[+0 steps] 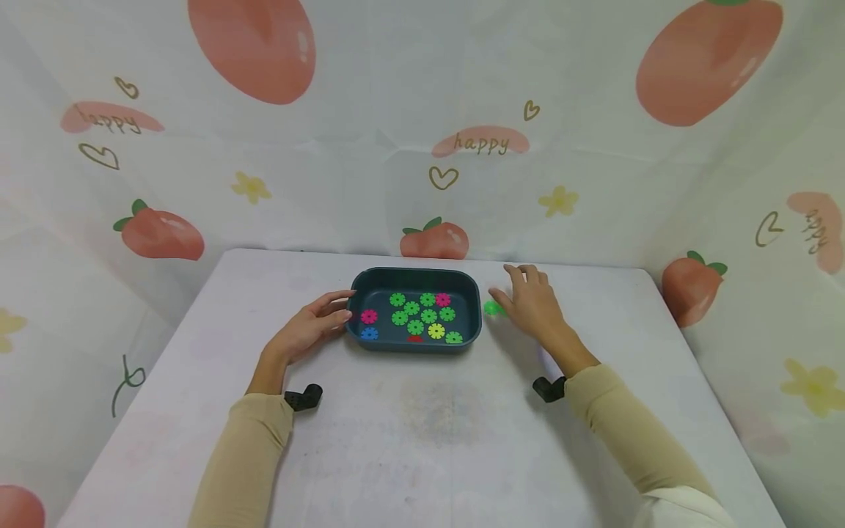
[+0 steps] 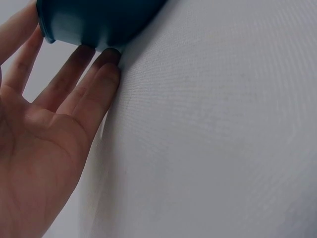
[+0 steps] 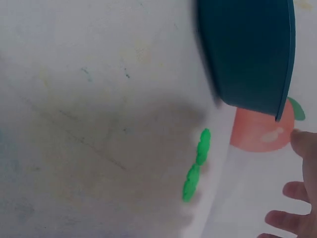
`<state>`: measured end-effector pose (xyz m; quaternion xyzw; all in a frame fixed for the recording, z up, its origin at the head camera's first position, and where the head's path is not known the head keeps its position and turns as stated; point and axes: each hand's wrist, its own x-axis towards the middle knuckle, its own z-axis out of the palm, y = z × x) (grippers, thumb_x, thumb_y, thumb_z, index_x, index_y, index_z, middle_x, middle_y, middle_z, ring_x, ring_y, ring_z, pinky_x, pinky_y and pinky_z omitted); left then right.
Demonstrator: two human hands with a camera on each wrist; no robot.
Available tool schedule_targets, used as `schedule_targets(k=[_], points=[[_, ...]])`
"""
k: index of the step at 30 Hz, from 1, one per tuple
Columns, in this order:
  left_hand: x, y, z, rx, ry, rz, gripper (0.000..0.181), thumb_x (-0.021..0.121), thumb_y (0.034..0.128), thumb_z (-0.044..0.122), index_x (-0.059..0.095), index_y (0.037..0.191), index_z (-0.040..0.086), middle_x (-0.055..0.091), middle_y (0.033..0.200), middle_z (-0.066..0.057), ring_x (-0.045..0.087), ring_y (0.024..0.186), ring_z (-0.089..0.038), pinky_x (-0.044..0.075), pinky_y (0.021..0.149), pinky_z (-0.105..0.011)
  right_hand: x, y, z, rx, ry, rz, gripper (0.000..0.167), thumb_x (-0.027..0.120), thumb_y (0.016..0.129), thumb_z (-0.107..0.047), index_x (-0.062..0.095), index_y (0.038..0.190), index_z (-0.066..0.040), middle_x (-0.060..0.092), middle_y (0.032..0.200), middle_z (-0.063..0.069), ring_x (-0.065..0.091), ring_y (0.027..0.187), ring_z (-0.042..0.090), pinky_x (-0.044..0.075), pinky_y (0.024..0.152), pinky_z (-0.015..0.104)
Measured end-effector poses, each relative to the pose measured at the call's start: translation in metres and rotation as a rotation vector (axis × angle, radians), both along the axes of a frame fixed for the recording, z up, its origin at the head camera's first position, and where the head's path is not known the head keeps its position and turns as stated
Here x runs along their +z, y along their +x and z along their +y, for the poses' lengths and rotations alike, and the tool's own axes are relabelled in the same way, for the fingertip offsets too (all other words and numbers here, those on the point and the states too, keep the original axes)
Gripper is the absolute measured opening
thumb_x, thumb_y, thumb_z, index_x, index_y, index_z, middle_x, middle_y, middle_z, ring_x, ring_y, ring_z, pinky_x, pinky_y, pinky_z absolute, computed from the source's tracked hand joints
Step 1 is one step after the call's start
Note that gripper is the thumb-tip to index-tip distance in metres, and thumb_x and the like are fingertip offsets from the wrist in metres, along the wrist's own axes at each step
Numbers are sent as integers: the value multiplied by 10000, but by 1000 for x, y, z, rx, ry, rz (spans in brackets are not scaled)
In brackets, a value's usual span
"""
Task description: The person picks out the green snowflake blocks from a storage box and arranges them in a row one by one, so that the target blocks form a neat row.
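A dark teal tray [image 1: 411, 347] sits on the table holding several notched plastic discs: mostly green, such as a green disc [image 1: 400, 317], plus pink, a yellow disc [image 1: 436, 331], a blue disc [image 1: 370, 334] and a red one seen nearly edge-on. My left hand [image 1: 306, 330] touches the tray's left end with extended fingers; the left wrist view shows the fingertips against its outer wall. Right of the tray, my right hand [image 1: 536, 308] hovers with spread fingers and nothing in them. Beneath it lie two green discs [image 3: 203, 147], end to end, partly hidden in the head view.
The white table [image 1: 396, 455] reaches back to a printed cloth [image 1: 370, 198] with fruit and hearts. A black wrist device [image 1: 304, 397] sits by the left cuff, another black device [image 1: 549, 389] by the right.
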<state>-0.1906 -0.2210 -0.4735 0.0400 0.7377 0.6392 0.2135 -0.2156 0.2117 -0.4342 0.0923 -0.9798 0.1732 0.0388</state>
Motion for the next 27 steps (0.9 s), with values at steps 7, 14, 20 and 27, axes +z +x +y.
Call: schedule_targets(k=[7,14,20,27], points=[[0,1,0,1,-4,-4,682,663,999,350,349,1581,181,288,1675,-142,351,1517,-373,317,1244,-531,4,-2,-9,37,87,17,739,518,1021,-545,343,1569,-81,273,1610,276,250,1488,512,263,1238,652],[-1,1,0,4,10,-6,678,664,1000,338,351,1579,175,296,1671,-141,354,1514,-371,312,1248,-535,11,-2,-18,81,101,7,786,481,1012,-602,274,1613,-140,127,1682,250,82,1551,528,121,1263,694],[0,2,0,1,-5,-4,683,661,1001,346,345,1582,176,294,1673,-142,351,1517,-375,312,1247,-539,16,1,-26,122,120,-26,843,483,974,-676,243,1631,-206,18,1720,198,-26,1572,507,63,1246,735],[1,2,0,3,-1,-1,673,660,1001,341,353,1579,181,296,1671,-144,354,1514,-377,308,1251,-541,22,3,-39,158,161,-33,859,461,963,-712,199,1644,-258,-44,1730,166,-75,1571,503,34,1235,753]])
